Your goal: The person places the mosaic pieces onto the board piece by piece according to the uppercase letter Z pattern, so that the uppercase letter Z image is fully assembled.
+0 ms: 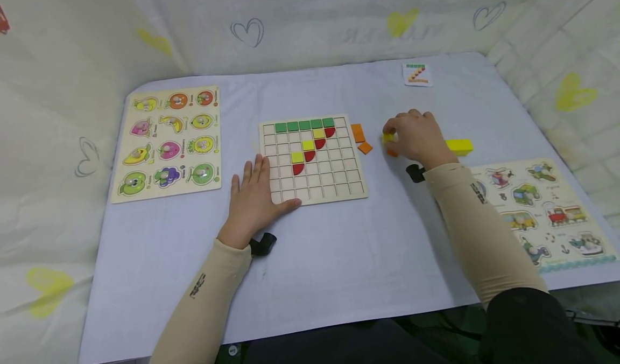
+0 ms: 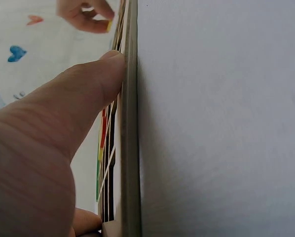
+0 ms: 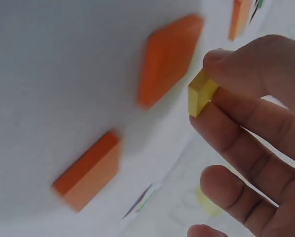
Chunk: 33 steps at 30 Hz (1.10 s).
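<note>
A wooden grid board [image 1: 334, 190] lies mid-table. Green squares [image 1: 304, 125] line its top row, and a diagonal of yellow squares [image 1: 308, 145] and red quarter-round pieces [image 1: 310, 156] runs below them. My left hand [image 1: 249, 200] rests at the board's lower left, fingers straight, with the thumb [image 2: 95, 81] along its near edge. To the right of the board, my right hand [image 1: 417, 138] pinches a small yellow block [image 3: 202, 94] between thumb and fingers, above the table. Orange tiles [image 3: 167, 61] lie near it, two of them beside the board's right edge.
A small pattern card [image 1: 417, 75] lies at the back right. Beyond my right hand is a yellow bar-shaped piece [image 1: 459, 147]. A fruit puzzle board [image 1: 167, 138] sits on the left, and a vehicle puzzle board [image 1: 552, 202], partly under my right forearm, on the right.
</note>
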{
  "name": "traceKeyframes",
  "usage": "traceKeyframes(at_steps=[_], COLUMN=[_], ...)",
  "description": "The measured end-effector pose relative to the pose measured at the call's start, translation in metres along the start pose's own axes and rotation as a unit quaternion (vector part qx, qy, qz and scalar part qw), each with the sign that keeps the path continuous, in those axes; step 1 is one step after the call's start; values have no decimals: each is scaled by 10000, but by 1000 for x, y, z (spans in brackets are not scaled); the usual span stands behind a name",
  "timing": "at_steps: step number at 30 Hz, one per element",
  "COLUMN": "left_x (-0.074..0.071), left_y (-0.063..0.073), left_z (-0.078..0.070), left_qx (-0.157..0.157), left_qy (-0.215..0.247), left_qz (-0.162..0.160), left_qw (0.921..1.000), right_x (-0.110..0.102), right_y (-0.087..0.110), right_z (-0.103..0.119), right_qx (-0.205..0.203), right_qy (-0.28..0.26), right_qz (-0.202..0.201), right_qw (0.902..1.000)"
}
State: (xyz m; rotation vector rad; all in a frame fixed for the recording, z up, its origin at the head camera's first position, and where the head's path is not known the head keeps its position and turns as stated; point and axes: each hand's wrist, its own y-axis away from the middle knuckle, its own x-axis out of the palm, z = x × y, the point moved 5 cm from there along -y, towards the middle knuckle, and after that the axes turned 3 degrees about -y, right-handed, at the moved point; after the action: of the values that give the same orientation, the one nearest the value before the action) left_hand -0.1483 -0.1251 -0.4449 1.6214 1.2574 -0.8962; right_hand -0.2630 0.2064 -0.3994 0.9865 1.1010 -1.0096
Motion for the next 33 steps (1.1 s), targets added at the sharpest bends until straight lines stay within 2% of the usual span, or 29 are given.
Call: traceKeyframes(at_steps=[6,11,22,27,33], left_x=[0,1,0,-1,-2], left_y=[0,-1,-2,-1,0], left_z=[1,2,2,2,2], left_qx=[-14,2,15,47,46], left_qy=[-15,-29,-69,-106,-75], left_qz=[22,19,-16,-11,19], left_qw=[10000,10000,10000,9999,10000], right_x=[4,11,28,32,36], right_y=[-3,-7,-12,-12,-12], right_z=[42,84,162,188,207], right_qx=[-544,-1036,-1966,-2363,-2537], right_qy=[-119,-100,-168,-80,50], right_qz=[-73,23,298,290,342], right_qw=[9984,9946,9799,9712,9667])
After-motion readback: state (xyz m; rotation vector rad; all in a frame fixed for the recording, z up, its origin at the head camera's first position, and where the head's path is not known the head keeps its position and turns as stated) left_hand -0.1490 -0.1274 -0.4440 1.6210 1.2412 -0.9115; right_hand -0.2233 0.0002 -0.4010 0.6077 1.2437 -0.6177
